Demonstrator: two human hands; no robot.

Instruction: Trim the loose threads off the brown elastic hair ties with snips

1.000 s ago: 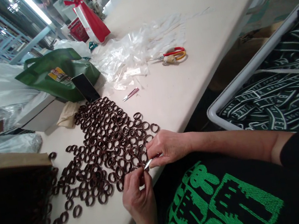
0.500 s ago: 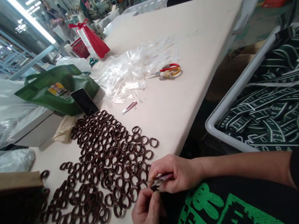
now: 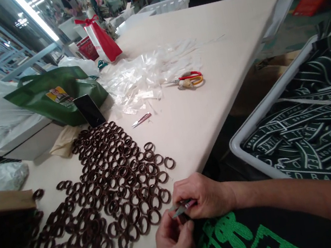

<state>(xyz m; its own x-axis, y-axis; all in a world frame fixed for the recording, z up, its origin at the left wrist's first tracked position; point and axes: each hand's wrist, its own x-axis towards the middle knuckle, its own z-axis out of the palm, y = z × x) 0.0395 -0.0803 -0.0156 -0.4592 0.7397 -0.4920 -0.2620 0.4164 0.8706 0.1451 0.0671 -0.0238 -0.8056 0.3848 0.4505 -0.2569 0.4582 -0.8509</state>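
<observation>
Pinch the dark band (image 3: 184, 219) in the nearly closed left hand (image 3: 173, 239), beside the near edge of the table (image 3: 193, 136), right of the brown rings (image 3: 122, 172), and steer the snips (image 3: 180, 211), gripped in the curled right hand (image 3: 201, 196), clear of skin.

The head camera looks forward and down across the table (image 3: 189, 115).

Lower left: matt, dark brown rings (image 3: 93, 228) on a smooth, pale, matt tabletop (image 3: 183, 138). Lower centre: metal snips blades (image 3: 180, 211) with a dull shine. Upper centre: glossy, crinkled clear plastic film (image 3: 136, 82). Upper left: smooth green bag (image 3: 44, 104), softly shiny. Right: woven-looking cloth straps (image 3: 308, 151) in a smooth plastic tub (image 3: 235, 145).
</observation>
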